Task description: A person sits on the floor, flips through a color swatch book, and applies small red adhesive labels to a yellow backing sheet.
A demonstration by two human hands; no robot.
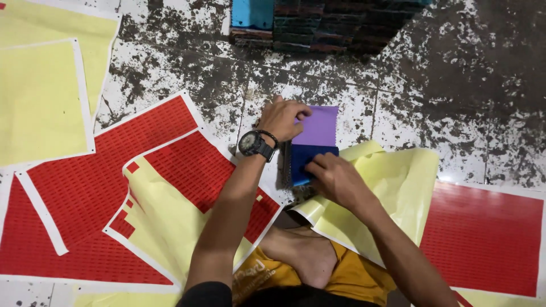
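The left hand [282,118], a black wristwatch [251,143] on its wrist, rests with fingers curled over the near edge of a purple sheet [319,126], pressing it down. Just below it, the right hand [335,179] lies with fingers together, fingertips pushing on a dark blue booklet [304,158] that sits between both hands. Under the right forearm spreads pale yellow backing paper [398,182]. Left of the left arm lie red sticker sheets [85,187]. Beyond both hands stands a stack of booklets [318,25] on the worn floor [455,85].
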